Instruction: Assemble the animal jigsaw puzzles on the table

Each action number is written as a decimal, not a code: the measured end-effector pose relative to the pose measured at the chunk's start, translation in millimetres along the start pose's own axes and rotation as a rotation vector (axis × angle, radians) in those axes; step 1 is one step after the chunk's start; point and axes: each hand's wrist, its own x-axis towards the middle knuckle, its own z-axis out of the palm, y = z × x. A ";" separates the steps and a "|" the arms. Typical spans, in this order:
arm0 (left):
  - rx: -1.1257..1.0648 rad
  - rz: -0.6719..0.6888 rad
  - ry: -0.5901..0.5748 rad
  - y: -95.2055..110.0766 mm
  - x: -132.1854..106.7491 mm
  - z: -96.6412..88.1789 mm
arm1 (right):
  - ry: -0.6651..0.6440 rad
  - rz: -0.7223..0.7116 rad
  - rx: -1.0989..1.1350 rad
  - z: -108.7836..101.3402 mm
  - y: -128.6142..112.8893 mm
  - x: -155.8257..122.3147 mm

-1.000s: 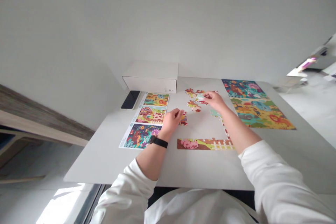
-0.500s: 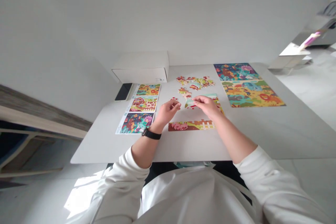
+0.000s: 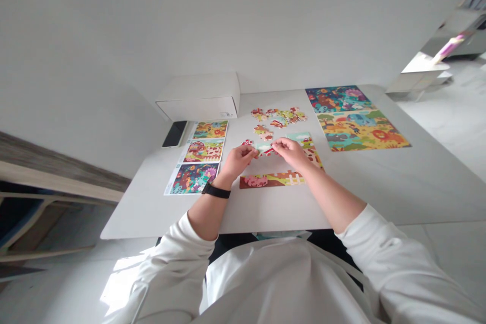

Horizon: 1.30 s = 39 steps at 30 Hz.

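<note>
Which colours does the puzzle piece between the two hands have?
The puzzle piece is pale blue-green, with red and white; the head view shows it.

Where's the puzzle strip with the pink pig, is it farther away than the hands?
No, the pig strip lies nearer the front edge of the table than the left hand and right hand.

Counted one bench, one white box, one phone, one black wristband, two bare hands: left hand, right hand. Tallied three small printed pictures, two larger picture panels, one partly assembled puzzle. Unable to count loose puzzle pieces: small, overlapping.
</note>
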 end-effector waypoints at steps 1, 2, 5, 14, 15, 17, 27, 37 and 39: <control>-0.003 -0.002 0.007 0.5 -0.1 -0.6 | -0.014 0.007 -0.006 0.2 0.9 0.0; -0.001 -0.002 0.011 1.0 -0.3 -1.1 | -0.026 0.008 -0.015 0.5 2.1 0.0; 0.019 0.001 0.015 3.0 -1.0 -2.0 | -0.043 -0.012 -0.040 1.0 5.3 0.6; 0.033 0.012 0.013 -1.3 1.7 -2.3 | 0.065 -0.133 -0.201 2.4 3.0 0.3; 0.031 0.009 0.015 -2.0 2.2 -2.2 | 0.082 -0.205 -0.221 2.9 2.1 -0.1; 0.024 0.009 0.014 -2.6 2.7 -2.0 | 0.060 -0.365 -0.263 3.5 0.7 -1.0; -0.010 -0.001 -0.006 -8.5 6.1 -2.3 | 0.007 -0.527 -0.469 4.2 4.8 -0.9; 0.639 0.201 0.211 -30.3 18.4 -32.1 | 0.090 -0.375 -0.456 -18.5 -10.3 28.6; 0.675 0.204 0.167 -35.5 20.8 -29.9 | 0.029 -0.359 -0.509 -18.4 -17.7 43.4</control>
